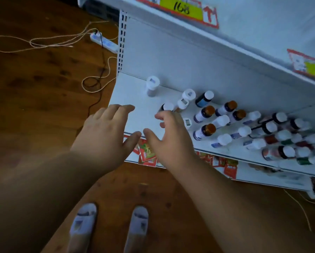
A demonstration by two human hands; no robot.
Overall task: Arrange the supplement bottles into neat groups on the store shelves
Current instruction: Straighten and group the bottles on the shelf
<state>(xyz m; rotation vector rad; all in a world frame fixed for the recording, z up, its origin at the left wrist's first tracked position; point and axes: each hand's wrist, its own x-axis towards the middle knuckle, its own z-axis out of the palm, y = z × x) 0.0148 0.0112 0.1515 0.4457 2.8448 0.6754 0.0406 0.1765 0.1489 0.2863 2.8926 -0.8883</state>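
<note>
Several supplement bottles stand on a white shelf (134, 92). A lone white bottle (151, 85) is at the back left. A dark bottle with a white cap (166, 107) stands just beyond my right hand's fingertips, with two white flip-cap bottles (185, 99) next to it. Amber-capped bottles (205, 114) and white-capped ones (244, 132) crowd the right side. My left hand (107, 132) hovers open over the shelf's bare left front corner. My right hand (171, 137) is open, fingers curled, holding nothing; it partly hides a white-capped bottle (187, 123).
An upper shelf with a yellow price tag (182, 8) hangs overhead. Red labels (147, 154) line the shelf's front edge. A power strip (103, 42) and loose cables (43, 41) lie on the wooden floor to the left. My feet (109, 227) stand below.
</note>
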